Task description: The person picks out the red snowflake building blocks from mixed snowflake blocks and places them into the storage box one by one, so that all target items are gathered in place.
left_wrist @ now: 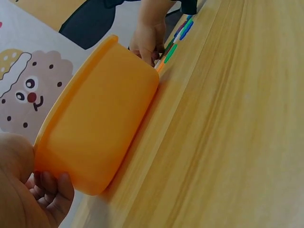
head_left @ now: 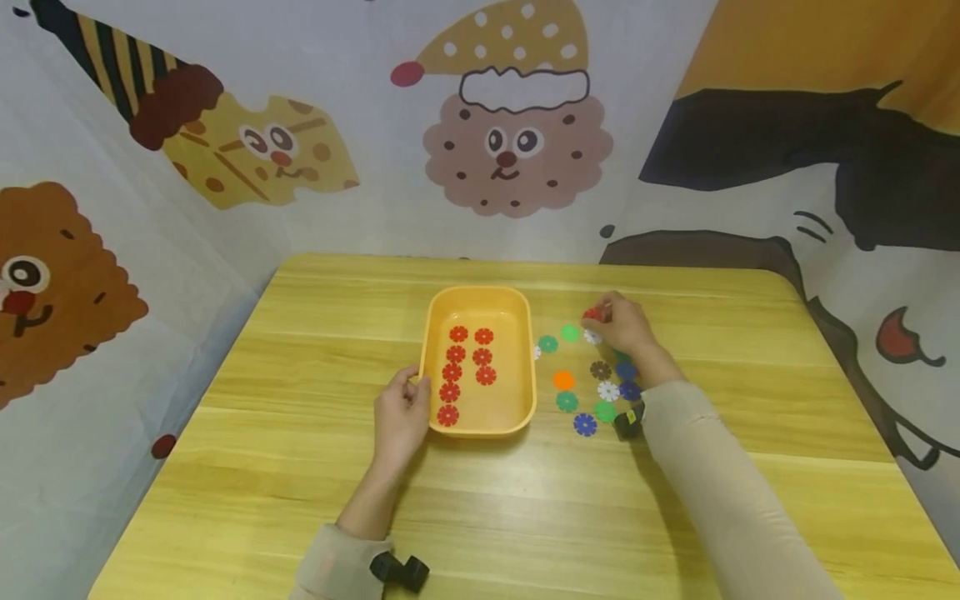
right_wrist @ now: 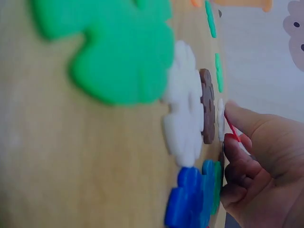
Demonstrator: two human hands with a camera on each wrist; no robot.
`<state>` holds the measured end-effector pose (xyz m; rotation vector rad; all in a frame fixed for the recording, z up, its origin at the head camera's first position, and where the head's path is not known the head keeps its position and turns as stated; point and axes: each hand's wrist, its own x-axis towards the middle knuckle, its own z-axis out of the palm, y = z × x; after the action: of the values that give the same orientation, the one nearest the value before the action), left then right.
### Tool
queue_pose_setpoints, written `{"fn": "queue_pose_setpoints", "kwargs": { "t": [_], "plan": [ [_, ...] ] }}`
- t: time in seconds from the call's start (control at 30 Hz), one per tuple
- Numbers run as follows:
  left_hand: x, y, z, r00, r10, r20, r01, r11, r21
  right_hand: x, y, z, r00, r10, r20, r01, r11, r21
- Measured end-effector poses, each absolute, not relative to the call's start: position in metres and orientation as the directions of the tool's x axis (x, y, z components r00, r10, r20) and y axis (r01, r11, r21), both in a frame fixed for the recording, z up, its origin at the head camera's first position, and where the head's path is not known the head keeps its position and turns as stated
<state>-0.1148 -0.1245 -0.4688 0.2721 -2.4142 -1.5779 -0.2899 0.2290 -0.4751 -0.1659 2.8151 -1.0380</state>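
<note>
A yellow plastic tray [head_left: 504, 408] stands on the table with several red notched discs [head_left: 455, 354] lying in two columns inside it. At its near left side my left hand [head_left: 402, 417] grips the wall, thumb at the rim and fingers curled against the outside, as the left wrist view shows. To the right of the tray, my right hand [head_left: 624, 323] pinches a red notched disc [head_left: 592, 314] between thumb and fingers. In the right wrist view that red disc [right_wrist: 232, 126] is tilted, just above a white disc [right_wrist: 221, 118] on the table.
Loose notched discs lie right of the tray: an orange disc [head_left: 563, 380], a brown disc [head_left: 600, 370], a blue disc [head_left: 585, 424], and several green and white ones. The wooden table [head_left: 300, 333] meets a cartoon-printed cloth [head_left: 360, 225] at the back.
</note>
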Motion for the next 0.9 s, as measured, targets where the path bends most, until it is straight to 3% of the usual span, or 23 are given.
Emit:
{"fn": "queue_pose_setpoints", "kwargs": {
  "t": [0.4,0.9],
  "plan": [
    [-0.115,-0.126,-0.469,-0.953,-0.287,0.093,-0.027,0.389,0.921,-0.286,0.229,-0.473,-0.983,-0.176,-0.043,-0.112,0.775,-0.622],
    [-0.115,-0.125,-0.471,-0.952,-0.290,0.102,-0.019,0.388,0.921,-0.263,0.211,-0.468,-0.981,-0.191,0.029,-0.152,0.672,-0.725]
  ]
}}
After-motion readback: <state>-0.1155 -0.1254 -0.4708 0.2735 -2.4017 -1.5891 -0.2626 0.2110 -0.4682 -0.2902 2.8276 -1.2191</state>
